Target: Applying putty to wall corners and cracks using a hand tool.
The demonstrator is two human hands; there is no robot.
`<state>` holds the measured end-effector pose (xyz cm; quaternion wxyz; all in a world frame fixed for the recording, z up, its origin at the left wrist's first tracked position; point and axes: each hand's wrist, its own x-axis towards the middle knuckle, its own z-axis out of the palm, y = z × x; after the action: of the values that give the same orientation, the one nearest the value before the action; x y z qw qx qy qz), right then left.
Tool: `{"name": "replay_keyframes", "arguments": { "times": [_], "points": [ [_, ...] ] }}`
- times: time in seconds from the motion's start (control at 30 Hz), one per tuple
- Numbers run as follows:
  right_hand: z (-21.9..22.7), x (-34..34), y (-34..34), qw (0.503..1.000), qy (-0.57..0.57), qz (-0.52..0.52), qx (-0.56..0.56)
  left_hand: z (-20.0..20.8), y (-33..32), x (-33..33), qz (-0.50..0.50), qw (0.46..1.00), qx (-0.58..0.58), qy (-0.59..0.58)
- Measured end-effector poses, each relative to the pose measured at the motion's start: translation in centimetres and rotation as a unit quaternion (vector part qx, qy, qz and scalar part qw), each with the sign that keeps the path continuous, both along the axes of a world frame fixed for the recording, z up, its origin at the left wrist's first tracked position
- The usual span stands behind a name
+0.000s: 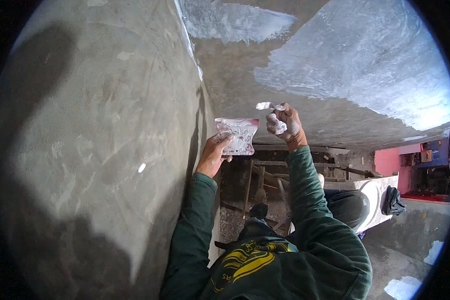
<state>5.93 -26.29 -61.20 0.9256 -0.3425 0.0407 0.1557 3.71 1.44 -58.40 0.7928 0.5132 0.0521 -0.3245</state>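
My left hand (pixel 214 153) grips a flat spreader (pixel 240 134) with curved-in sides, its face smeared with white putty and showing reddish patches. The thumb lies on its face, near the corner where the two walls meet. To the right, my right hand (pixel 286 123) is raised in front of the wall, apart from the spreader. One finger points left and the others are curled, all thickly coated in white paste. No tool shows in that hand. Fresh white putty (pixel 355 60) covers part of the grey wall (pixel 235 75) ahead.
A bare grey wall (pixel 100 125) rises close on my left, with shadows across it. Below stand wooden frames (pixel 255 185) over a rubble-strewn floor. A white ledge (pixel 375 200) with a black plastic bag (pixel 394 201) lies at right, near a pink opening (pixel 387 162).
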Motion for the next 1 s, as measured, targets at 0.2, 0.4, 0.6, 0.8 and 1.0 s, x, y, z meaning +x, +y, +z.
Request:
{"name": "replay_keyframes", "arguments": {
  "times": [0.2, 0.4, 0.6, 0.8, 1.0],
  "points": [
    [0.8, -1.1, -0.8, 0.996, -0.044, 0.082, -0.005, 1.1, -0.7, 0.1, -0.025, 0.999, -0.01, 0.023],
    [-0.2, -2.2, -0.4, 0.996, -0.036, 0.068, -0.04, 2.4, -0.7, 0.3, -0.024, 0.999, 0.009, 0.022],
    [0.8, -4.7, -0.3, 0.963, 0.051, -0.041, -0.262, 3.6, -1.1, 0.9, 0.016, 0.997, 0.055, -0.058],
    [4.9, -6.4, 2.4, 0.778, -0.175, -0.208, -0.566, 3.7, -3.2, 1.0, 0.011, 0.964, 0.147, -0.221],
    [5.0, -6.6, 5.8, 0.701, -0.198, -0.215, -0.65, 4.8, -4.8, 0.1, -0.006, 0.942, 0.192, -0.275]
  ]
}}
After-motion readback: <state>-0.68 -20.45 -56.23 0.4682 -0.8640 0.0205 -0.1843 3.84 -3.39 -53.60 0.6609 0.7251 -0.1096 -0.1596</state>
